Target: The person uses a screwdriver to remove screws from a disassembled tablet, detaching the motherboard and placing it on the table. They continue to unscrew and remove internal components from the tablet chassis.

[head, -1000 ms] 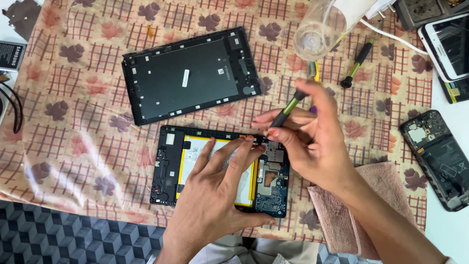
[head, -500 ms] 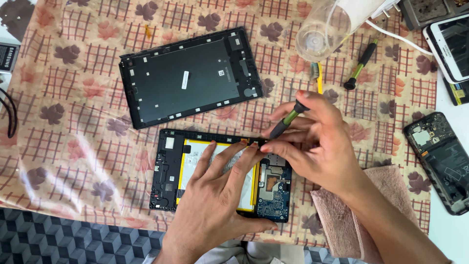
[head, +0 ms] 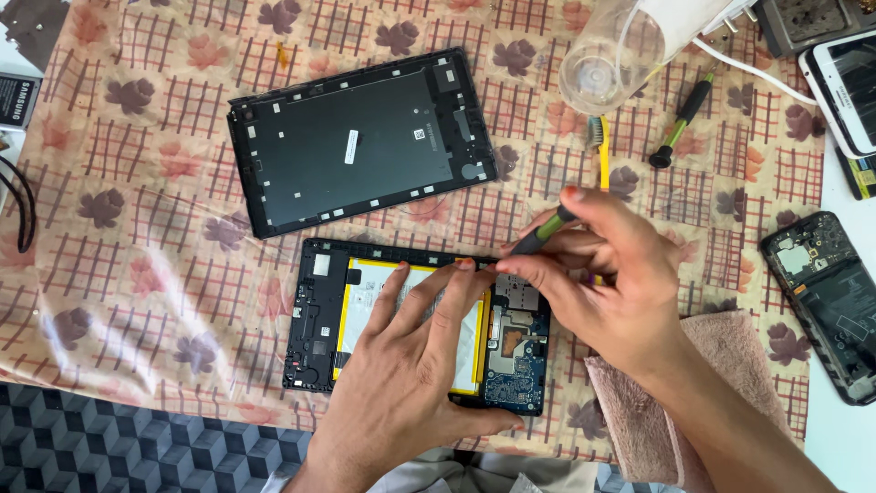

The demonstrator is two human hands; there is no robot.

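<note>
Head view looks straight down on a counter (head: 137,274) covered with a checked, leaf-patterned plastic sheet. Largest on it is the black back cover (head: 360,141), lying inside-up near the far edge. Just in front of that lies the opened tablet (head: 319,310), its yellow-framed battery (head: 365,288) and blue circuit board (head: 516,365) bare. The left hand (head: 415,365) lies flat on the battery, fingers spread, holding nothing, only pressing. The right hand's (head: 607,283) grip is closed around a small green-handled screwdriver (head: 538,233), with the tip hidden behind the fingers at the tablet's upper right corner. A pink cloth (head: 730,365) sits under that wrist. To the right are an opened phone (head: 826,306), a second screwdriver (head: 680,123), a yellow toothbrush (head: 600,146) and a clear jar (head: 611,55) on its side.

The danger, I judge, is a slip: a driver skidding off a screw could gouge the board or puncture the battery, and heavy palm pressure could bend the cell.
</note>
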